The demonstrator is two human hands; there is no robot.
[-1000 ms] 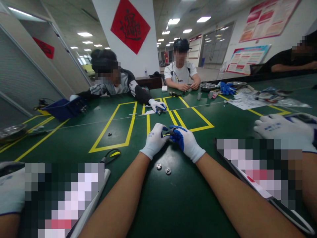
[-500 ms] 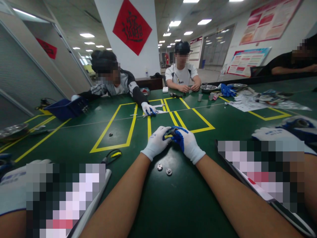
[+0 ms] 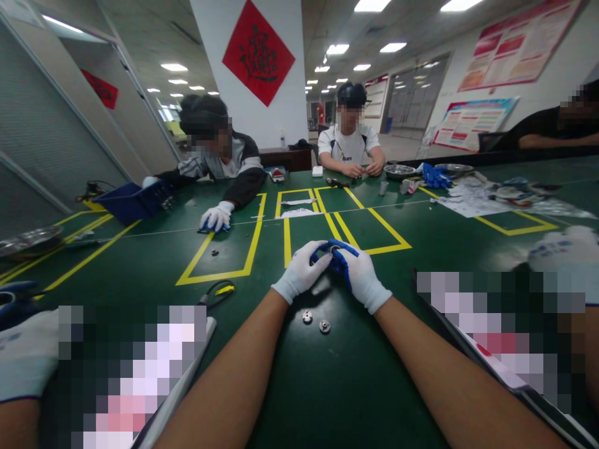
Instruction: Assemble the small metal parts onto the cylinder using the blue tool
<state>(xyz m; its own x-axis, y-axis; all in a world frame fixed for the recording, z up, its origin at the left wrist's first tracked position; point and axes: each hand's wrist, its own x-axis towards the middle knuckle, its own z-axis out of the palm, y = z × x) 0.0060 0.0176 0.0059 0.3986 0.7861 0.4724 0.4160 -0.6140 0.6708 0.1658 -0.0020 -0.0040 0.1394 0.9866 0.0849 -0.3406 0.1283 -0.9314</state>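
Note:
Both my hands wear white work gloves with blue palms and meet over the table in front of me. My right hand [image 3: 358, 271] is closed around a small dark cylindrical part [image 3: 334, 250] whose round end shows between the fingers. Curled against the same part from the other side is my left hand [image 3: 304, 268]; its fingertips are partly hidden. Below the hands, two small round metal discs [image 3: 307, 317] with holes lie on the green table [image 3: 322, 386], a little apart from each other.
Yellow tape [image 3: 213, 277] marks rectangles on the table. A black cable loop [image 3: 219, 292] lies left of my forearm. Across the table, a co-worker's gloved hand [image 3: 218, 218] rests near a blue bin [image 3: 131, 201]. Other gloved hands [image 3: 564, 259] are at both sides. Papers [image 3: 472, 196] lie far right.
The dark part has turned in my hands, so its round end faces me more. The co-worker's gloved hand across the table has moved left, off the white strips. The view has shifted slightly.

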